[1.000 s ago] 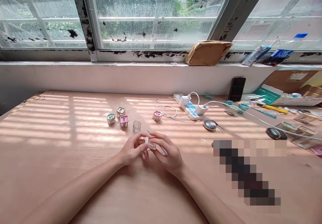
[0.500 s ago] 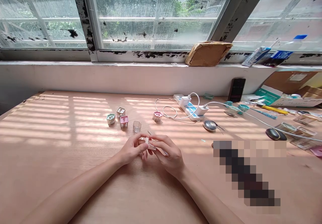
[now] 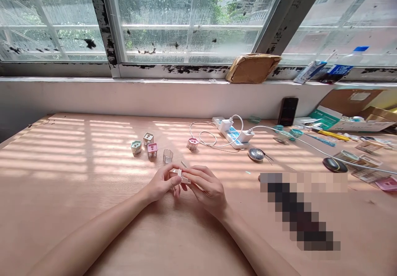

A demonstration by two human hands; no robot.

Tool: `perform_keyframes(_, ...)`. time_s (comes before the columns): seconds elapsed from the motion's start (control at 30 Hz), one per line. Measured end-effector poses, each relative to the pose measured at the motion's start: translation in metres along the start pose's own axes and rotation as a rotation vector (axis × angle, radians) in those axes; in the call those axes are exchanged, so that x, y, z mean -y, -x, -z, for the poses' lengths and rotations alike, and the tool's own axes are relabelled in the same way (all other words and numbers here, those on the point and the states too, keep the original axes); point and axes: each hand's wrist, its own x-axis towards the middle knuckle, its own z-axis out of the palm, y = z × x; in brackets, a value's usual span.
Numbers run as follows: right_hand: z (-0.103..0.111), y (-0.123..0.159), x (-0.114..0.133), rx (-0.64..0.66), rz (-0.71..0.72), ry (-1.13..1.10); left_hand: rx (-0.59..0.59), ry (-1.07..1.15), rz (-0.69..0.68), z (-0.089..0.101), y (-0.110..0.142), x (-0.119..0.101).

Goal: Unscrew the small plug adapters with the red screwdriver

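Observation:
A small whitish piece (image 3: pixel 180 174), too small to name, sits between both hands above the wooden table. My left hand (image 3: pixel 162 183) is closed on its left side, the thumb lying along the front. Fingers of my right hand (image 3: pixel 208 189) pinch its right end. The hands partly hide its shape. Just beyond them stands a clear hexagonal cup (image 3: pixel 168 156), with a thin metal rod (image 3: pixel 184 164) to its right. Farther left are little clear boxes with a green lid (image 3: pixel 135 146), a pink lid (image 3: pixel 152 149) and a beige lid (image 3: pixel 148 138).
Another pink-lidded box (image 3: pixel 192 144) stands near a white cable and power strip (image 3: pixel 231 133). To the right lie a round silver object (image 3: pixel 256 154), a black mouse (image 3: pixel 335 165) and clear containers (image 3: pixel 367 164). A phone (image 3: pixel 288 111) leans on the wall. A blurred patch (image 3: pixel 300 210) covers something.
The view has shifted slightly, so things at the right appear a little farther left. Both hands keep their hold on the whitish piece, with the right fingers moved only slightly.

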Motion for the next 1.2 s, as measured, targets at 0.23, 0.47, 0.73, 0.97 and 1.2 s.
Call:
perform_keyframes(0.23,0.013,0.0,-0.015,0.122,-0.149,0.187,-0.239,-0.068,-0.013,0.002,0.0,-0.012)
perform_keyframes(0.47,0.03,0.003,-0.025,0.499,-0.488,0.412,-0.449,-0.073,-0.05,0.007,-0.004,-0.013)
perform_keyframes(0.73,0.032,0.003,-0.03,0.453,-0.643,0.333,-0.516,-0.073,-0.117,0.008,-0.007,-0.008)
perform_keyframes(0.97,0.029,-0.002,-0.027,0.148,-0.623,-0.007,-0.513,-0.286,-0.095,0.013,-0.004,-0.006)
perform_keyframes(1.2,0.024,0.0,-0.024,0.129,-0.567,-0.078,-0.462,-0.405,-0.105,0.015,-0.003,-0.005)
